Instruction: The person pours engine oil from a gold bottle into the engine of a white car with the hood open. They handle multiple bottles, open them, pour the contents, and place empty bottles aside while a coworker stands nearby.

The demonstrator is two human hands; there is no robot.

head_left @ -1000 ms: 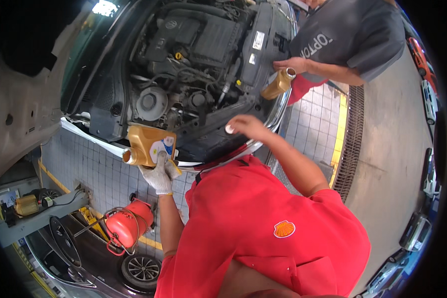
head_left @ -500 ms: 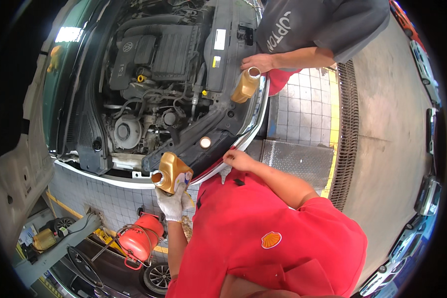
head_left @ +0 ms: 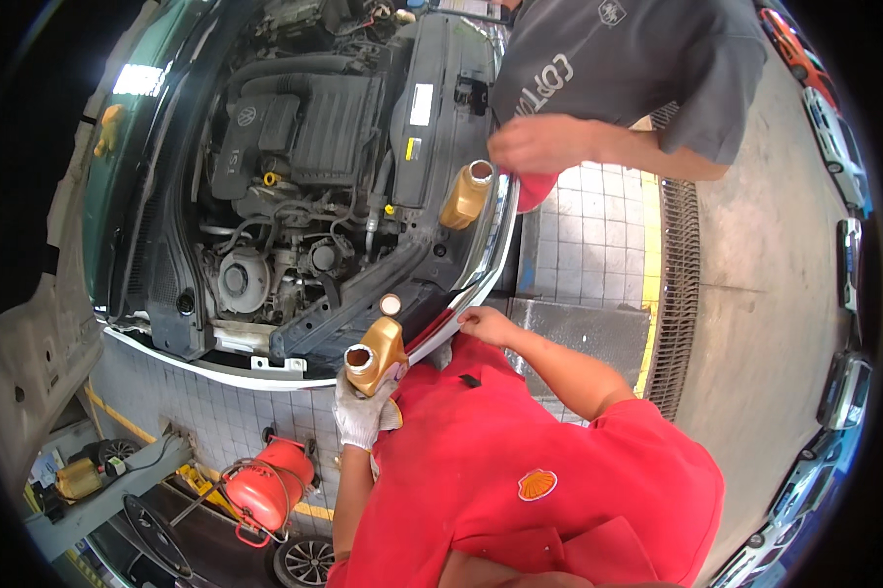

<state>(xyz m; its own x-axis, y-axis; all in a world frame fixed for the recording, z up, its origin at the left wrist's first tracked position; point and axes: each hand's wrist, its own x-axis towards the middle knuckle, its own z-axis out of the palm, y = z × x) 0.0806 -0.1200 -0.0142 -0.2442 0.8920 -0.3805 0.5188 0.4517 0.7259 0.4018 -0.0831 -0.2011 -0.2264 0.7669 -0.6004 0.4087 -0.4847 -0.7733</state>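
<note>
the gold bottle point(head_left: 387, 351) is uncapped but not yet set down, being clamped in the left hand's point(head_left: 362, 413) gloved fingers beside the car point(head_left: 304, 147); whether the right hand's point(head_left: 491, 327) fingers are closed cannot be told.

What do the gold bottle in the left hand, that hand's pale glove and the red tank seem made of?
Gold bottle: probably moulded plastic with a satin metallic sheen; its body is smooth and rounded.
Pale glove: seemingly knitted fabric, perhaps cotton, matt and softly creased.
Red tank: likely painted metal, fairly glossy from its pale highlights, though plastic is possible.
</note>
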